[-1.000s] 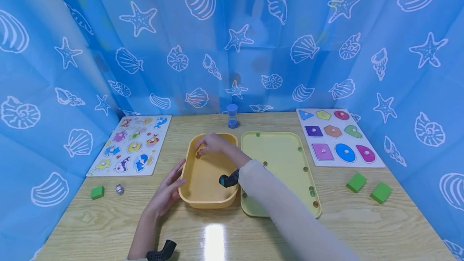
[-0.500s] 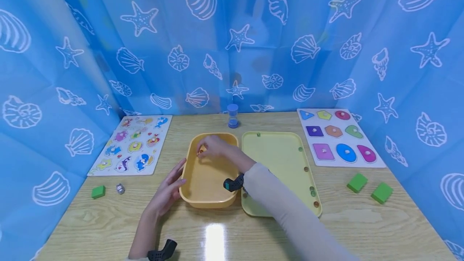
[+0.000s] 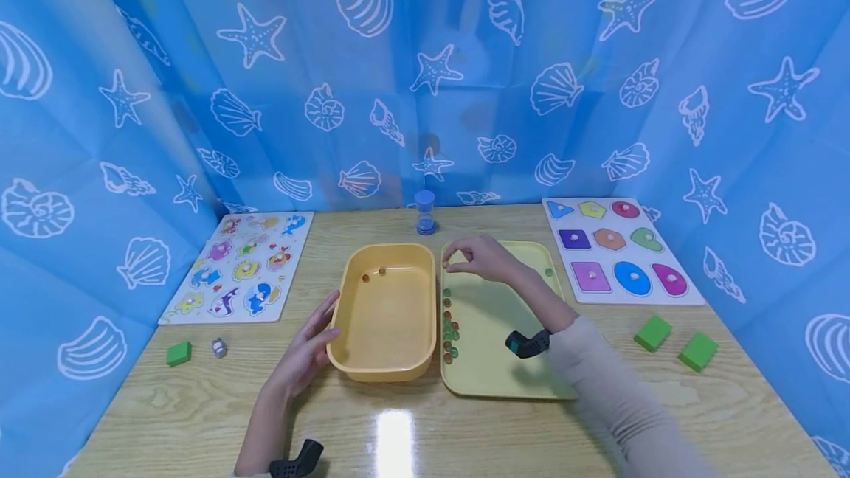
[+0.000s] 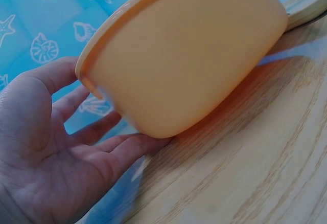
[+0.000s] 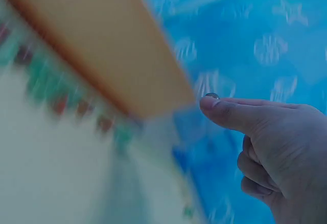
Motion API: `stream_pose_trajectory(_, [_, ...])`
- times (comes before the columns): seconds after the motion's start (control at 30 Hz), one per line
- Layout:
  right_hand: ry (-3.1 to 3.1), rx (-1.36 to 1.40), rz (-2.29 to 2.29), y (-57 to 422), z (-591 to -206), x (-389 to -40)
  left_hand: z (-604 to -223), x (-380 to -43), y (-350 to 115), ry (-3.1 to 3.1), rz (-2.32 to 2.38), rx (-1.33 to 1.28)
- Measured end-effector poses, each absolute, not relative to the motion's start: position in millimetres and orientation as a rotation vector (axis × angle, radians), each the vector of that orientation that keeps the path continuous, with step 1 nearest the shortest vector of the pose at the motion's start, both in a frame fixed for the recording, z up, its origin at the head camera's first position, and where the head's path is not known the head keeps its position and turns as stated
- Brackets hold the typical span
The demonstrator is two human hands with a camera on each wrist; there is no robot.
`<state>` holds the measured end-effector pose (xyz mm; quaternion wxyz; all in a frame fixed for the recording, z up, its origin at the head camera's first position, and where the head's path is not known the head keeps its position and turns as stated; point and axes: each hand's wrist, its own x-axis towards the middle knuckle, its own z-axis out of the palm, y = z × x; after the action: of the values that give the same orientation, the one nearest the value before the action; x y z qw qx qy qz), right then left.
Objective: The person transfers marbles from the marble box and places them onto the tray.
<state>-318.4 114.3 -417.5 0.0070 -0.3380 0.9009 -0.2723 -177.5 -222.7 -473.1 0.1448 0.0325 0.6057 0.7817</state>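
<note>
My left hand (image 3: 307, 360) holds the left side of an orange plastic basin (image 3: 383, 373), thumb at its rim and fingertips against the outer wall. In the left wrist view, the lowest fingers touch near the base of the basin (image 4: 189, 60). Over the far left corner of a yellow tray (image 3: 505, 360) is my right hand (image 3: 488, 258), pinching a small round bead (image 5: 212, 96) between thumb and index finger, other fingers curled. Two brownish beads (image 3: 366, 278) lie inside the basin at its far end. Several green and reddish beads (image 3: 448, 327) line the tray's left edge.
An animal puzzle board (image 3: 239, 268) lies at far left, a shape puzzle board (image 3: 620, 253) at far right. A blue hourglass (image 3: 426, 212) stands behind the basin. Green blocks (image 3: 653, 333) sit at right, another green block (image 3: 178, 353) and a small silvery figure (image 3: 219, 347) at left.
My right hand has moved out of the basin to the right, over the tray, and now pinches a bead. Two beads show in the basin. My left hand stays in place.
</note>
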Motion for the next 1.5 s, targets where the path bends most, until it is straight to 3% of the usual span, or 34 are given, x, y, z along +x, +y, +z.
stream_pose_trajectory(0.27, [2.856, -0.886, -0.760, 181, -459, -317, -474, -178, -223, 1.717, 2.265, 0.085])
stream_pose_trajectory(0.5, [2.820, -0.857, -0.814, 188, -456, -319, -474, -178, -223, 1.714, 2.261, 0.070])
stream_pose_trajectory(0.93, [2.624, -1.206, -0.882, 42, -396, -327, -473, -178, -224, 1.695, 2.276, 0.047])
stream_pose_trajectory(1.17, [2.599, -1.224, -0.707, -18, -411, -345, -472, -179, -225, 1.705, 2.269, 0.087])
stream_pose_trajectory(1.5, [2.650, -1.030, -0.510, -37, -443, -351, -474, -179, -225, 1.709, 2.263, 0.136])
